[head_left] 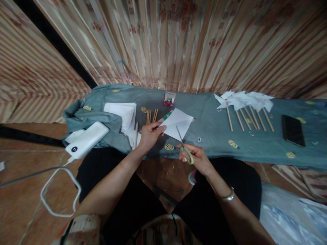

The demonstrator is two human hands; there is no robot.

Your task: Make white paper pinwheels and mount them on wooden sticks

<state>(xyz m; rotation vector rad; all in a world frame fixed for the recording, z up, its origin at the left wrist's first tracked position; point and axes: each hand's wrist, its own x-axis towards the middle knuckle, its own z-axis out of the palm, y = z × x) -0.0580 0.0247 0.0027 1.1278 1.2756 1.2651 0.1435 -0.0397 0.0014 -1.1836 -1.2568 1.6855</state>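
Note:
My left hand [150, 134] pinches the left corner of a white paper square [177, 120], which is held above the cloth. In my right hand [195, 156] is a pair of scissors [188, 154] with pale green handles, my fingers in the loops. The blades lie over the lower edge of the paper, pointing toward its middle. A green, patterned strip [165, 116] shows behind the paper's upper left edge. Just beyond my left hand lie several short wooden sticks [151, 115]. A pencil-like stick [136, 132] rests on white paper to the left.
A stack of white paper [120, 110] lies at left, near a white power bank [87, 139] with a cable. A small red box [169, 99] of metal pins stands behind. Several paper pinwheels [245, 102] on sticks and a dark phone [293, 130] lie at right.

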